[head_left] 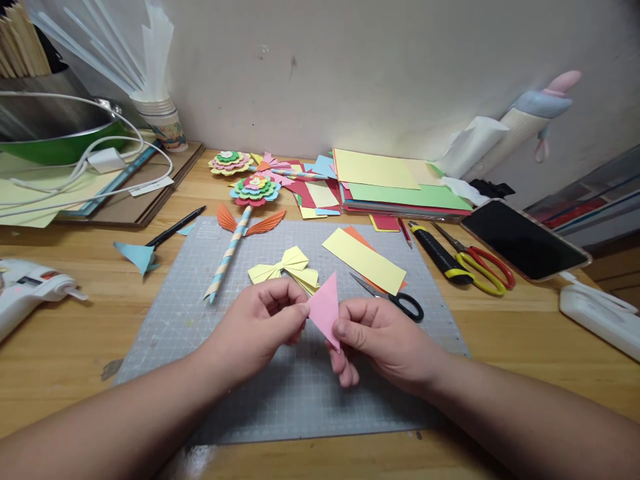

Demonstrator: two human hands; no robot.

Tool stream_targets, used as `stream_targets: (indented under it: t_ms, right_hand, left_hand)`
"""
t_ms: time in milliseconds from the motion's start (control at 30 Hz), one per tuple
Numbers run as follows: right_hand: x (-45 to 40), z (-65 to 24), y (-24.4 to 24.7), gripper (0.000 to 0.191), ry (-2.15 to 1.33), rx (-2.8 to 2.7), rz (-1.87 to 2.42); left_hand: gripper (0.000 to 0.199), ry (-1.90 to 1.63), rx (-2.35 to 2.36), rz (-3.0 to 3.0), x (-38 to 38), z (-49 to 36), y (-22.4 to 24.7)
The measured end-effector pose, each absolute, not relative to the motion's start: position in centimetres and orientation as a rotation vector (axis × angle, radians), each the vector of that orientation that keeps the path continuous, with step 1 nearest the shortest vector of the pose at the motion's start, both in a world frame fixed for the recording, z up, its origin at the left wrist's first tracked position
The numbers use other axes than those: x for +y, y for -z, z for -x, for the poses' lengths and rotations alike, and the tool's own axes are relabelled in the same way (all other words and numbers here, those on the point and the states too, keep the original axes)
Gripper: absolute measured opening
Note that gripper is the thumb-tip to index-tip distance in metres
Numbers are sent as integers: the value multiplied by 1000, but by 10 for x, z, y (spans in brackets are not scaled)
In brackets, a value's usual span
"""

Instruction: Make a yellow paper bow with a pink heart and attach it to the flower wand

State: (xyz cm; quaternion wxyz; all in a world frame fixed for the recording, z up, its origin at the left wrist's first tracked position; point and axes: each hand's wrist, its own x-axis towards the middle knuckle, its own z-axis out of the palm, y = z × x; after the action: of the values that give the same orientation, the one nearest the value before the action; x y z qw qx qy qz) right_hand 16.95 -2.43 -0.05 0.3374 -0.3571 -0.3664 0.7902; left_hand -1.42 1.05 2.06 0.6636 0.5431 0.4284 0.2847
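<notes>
A pink paper folded into a triangle (325,310) is held up between both hands over the grey cutting mat (165,373). My left hand (275,317) pinches its left corner between thumb and fingers. On the right edge, my right hand (375,337) grips it with the thumb in front and fingers behind. Just beyond the hands lies a folded yellow paper shape (287,263), partly covered by my left hand. Black-handled scissors (407,305) rest behind my right hand, their blades near a yellow paper strip (365,259) that overlaps an orange one (357,235).
A paper flower with a striped stem (230,253) lies across the mat's far left. A glue gun (35,290), black pen (175,227) and blue paper piece (137,257) are left. Right are a utility knife (440,253), red-and-yellow scissors (483,263) and a phone (525,238). Paper stacks (410,197) line the wall.
</notes>
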Motion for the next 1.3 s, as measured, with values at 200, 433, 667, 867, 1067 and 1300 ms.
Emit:
stream_targets:
  t_ms: [200, 433, 667, 867, 1067, 1300]
  right_hand:
    - [-24, -168, -2, 32, -1965, -1020, 1079]
    - [-24, -170, -5, 20, -1619, -1084, 1136]
    - [-25, -171, -9, 19, -1606, -1184, 1150]
    - [-26, -171, -8, 8, -1466, -1307, 1119]
    - [-26, -172, -9, 9, -1322, -1482, 1122]
    - [-31, -170, -8, 14, -1127, -1778, 1172]
  left_hand:
    - [14, -676, 1013, -1295, 8, 14, -26]
    - [17, -638, 986, -1465, 6, 14, -23]
    - [22, -587, 963, -1577, 5, 15, -23]
    - [23, -548, 933, -1711, 4, 14, -24]
    - [18, -489, 909, -1836, 0, 13, -20]
    - [10, -583, 941, -1939, -4, 13, -18]
